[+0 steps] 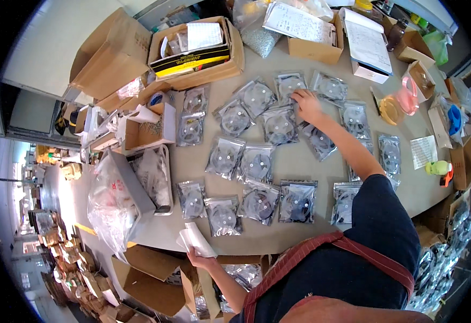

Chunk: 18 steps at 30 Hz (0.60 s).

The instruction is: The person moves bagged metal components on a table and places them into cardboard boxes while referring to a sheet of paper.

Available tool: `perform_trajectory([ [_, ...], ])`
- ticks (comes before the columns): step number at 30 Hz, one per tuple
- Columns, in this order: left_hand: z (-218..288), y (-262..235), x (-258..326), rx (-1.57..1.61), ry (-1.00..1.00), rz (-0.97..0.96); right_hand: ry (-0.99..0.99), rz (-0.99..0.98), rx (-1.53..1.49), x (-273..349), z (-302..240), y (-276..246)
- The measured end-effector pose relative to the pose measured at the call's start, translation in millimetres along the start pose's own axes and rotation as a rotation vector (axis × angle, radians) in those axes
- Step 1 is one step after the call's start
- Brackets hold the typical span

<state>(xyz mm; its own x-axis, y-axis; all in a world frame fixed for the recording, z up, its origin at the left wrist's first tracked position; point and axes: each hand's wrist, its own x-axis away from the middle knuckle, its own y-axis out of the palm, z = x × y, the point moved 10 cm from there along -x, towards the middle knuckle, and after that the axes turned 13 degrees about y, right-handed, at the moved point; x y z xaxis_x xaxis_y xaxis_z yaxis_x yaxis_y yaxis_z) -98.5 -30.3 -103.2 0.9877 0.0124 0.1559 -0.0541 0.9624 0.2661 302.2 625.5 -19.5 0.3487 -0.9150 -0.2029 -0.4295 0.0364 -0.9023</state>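
Note:
My left hand point(202, 260) is closed around a small wad of white paper sheets point(197, 240) just off the table's near edge. At the far middle of the table, my right hand point(307, 104) has its fingers bent down at the lower edge of a clear zip bag point(290, 84); whatever lies under the fingertips is hidden. Dark coiled parts, each with a small white dot at the middle, show inside the bags. Close to my right forearm lie another bag point(320, 142) and a bag on the right point(355, 119). More such bags point(257, 161) lie flat in loose rows.
Cardboard boxes point(226, 70) and papers point(300, 24) line the far edge. A grey bin point(163, 204) with plastic bags stands left. At right are a pink-handled jug point(390, 110) and a green bottle point(436, 168). Open cartons point(155, 285) sit below the near edge.

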Motion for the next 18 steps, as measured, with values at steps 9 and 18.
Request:
perform_trajectory([
  [9, 11.7, 4.6, 11.5, -0.064, 0.073, 0.111, -0.282, -0.003, -0.035, -3.8, -81.5, 20.0],
  [18, 17.8, 11.7, 14.3, -0.095, 0.119, 0.070, -0.321, -0.025, -0.074, 7.3, -152.2, 59.9],
])
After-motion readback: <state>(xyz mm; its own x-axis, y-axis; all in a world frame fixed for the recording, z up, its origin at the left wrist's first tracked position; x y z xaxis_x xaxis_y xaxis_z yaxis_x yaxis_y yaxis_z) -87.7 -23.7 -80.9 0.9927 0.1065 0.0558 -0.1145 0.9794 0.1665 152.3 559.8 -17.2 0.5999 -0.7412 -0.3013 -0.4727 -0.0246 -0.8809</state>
